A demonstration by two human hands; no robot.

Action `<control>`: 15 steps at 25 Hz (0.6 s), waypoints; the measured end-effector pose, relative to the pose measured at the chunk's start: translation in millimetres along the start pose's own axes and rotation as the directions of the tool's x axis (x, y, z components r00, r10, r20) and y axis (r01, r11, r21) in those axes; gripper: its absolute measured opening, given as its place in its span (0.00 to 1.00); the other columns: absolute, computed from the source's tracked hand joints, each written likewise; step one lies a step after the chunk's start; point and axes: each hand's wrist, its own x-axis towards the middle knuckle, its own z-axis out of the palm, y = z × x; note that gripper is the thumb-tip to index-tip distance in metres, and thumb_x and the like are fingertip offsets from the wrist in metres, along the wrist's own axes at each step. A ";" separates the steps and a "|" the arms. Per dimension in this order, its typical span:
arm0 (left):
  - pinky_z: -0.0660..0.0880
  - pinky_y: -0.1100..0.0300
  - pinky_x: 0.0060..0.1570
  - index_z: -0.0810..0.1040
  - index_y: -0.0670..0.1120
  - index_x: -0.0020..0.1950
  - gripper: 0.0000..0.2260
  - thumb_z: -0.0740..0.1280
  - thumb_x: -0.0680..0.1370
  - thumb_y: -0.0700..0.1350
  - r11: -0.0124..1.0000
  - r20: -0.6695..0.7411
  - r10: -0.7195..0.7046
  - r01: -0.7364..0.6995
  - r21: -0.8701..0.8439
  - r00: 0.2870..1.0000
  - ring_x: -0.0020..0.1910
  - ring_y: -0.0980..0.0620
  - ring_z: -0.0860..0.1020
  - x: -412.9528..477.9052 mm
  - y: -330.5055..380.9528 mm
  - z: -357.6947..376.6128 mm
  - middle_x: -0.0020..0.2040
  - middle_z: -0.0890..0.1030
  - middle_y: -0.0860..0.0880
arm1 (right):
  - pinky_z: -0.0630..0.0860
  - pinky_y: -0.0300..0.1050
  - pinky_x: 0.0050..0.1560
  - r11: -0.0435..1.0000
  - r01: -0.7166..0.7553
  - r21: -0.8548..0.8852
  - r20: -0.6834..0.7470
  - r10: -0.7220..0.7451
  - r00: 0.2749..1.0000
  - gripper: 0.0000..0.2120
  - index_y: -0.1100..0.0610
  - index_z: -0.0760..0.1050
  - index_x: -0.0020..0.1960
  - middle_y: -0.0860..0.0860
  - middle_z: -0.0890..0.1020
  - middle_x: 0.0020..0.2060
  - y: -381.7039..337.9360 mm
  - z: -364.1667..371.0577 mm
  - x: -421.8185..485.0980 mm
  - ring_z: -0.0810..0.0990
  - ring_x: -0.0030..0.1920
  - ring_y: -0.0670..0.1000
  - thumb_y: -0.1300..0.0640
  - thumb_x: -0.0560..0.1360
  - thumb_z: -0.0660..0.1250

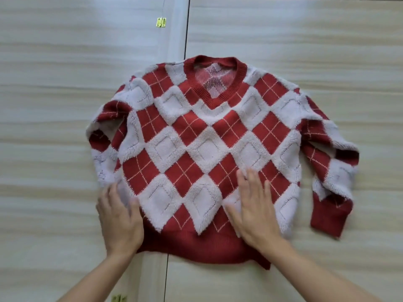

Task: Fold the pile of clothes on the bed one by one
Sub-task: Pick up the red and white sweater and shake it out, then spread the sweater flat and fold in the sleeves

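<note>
A red and white argyle V-neck sweater (196, 144) lies face up and spread flat on the pale wood-grain surface (54, 105), collar away from me. Its left sleeve (104, 138) is bunched against the body. The right sleeve (327, 171) bends down, its red cuff at the lower right. My left hand (120, 221) lies flat on the lower left corner of the sweater, fingers apart. My right hand (253, 210) presses flat on the lower right part of the front, fingers apart. Neither hand grips the fabric.
The surface is made of two panels with a dark seam (186, 29) running down the middle under the sweater. A small brass hinge (161, 22) sits at the top and another hinge (118, 298) at the bottom edge. No other clothes show.
</note>
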 end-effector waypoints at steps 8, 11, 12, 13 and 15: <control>0.71 0.47 0.66 0.69 0.53 0.72 0.23 0.68 0.78 0.44 0.950 0.221 -0.220 0.260 -0.174 0.950 0.65 0.43 0.74 -9.0 6.5 -5.5 0.65 0.77 0.45 | 0.55 0.60 0.76 0.967 0.215 -0.140 0.186 -0.187 0.965 0.49 0.57 0.61 0.80 0.55 0.58 0.81 -5.5 17.1 -76.0 0.56 0.81 0.57 0.44 0.64 0.74; 0.71 0.50 0.61 0.75 0.48 0.66 0.15 0.67 0.79 0.41 0.983 0.215 -0.110 0.138 -0.118 0.970 0.62 0.41 0.76 3.0 -0.3 -17.5 0.61 0.80 0.43 | 0.69 0.54 0.65 0.972 0.145 -0.186 0.092 -0.130 0.987 0.37 0.58 0.74 0.65 0.57 0.74 0.67 13.4 5.1 -68.9 0.75 0.64 0.59 0.62 0.55 0.74; 0.71 0.50 0.59 0.76 0.46 0.63 0.13 0.66 0.79 0.39 0.994 0.203 -0.079 0.092 -0.058 0.976 0.60 0.39 0.77 6.5 -3.9 -26.4 0.60 0.80 0.42 | 0.72 0.54 0.57 0.971 0.109 -0.212 0.077 -0.094 0.993 0.33 0.56 0.76 0.58 0.55 0.77 0.59 18.8 -2.6 -69.4 0.77 0.56 0.59 0.64 0.52 0.73; 0.71 0.49 0.58 0.76 0.46 0.62 0.12 0.65 0.79 0.37 0.998 0.204 -0.059 0.056 0.022 0.977 0.59 0.38 0.77 7.7 -8.2 -37.4 0.59 0.80 0.41 | 0.73 0.53 0.49 0.971 0.089 -0.223 0.083 -0.072 0.994 0.28 0.55 0.75 0.51 0.53 0.77 0.51 23.0 -10.5 -71.7 0.77 0.49 0.58 0.65 0.51 0.73; 0.72 0.47 0.54 0.76 0.45 0.63 0.15 0.64 0.78 0.35 0.979 0.241 -0.071 0.021 0.204 0.968 0.55 0.36 0.77 5.7 -12.0 -57.5 0.59 0.77 0.40 | 0.73 0.50 0.38 0.979 0.123 -0.162 0.181 -0.093 0.979 0.20 0.53 0.73 0.43 0.49 0.75 0.41 29.6 -24.8 -77.4 0.78 0.43 0.57 0.65 0.54 0.70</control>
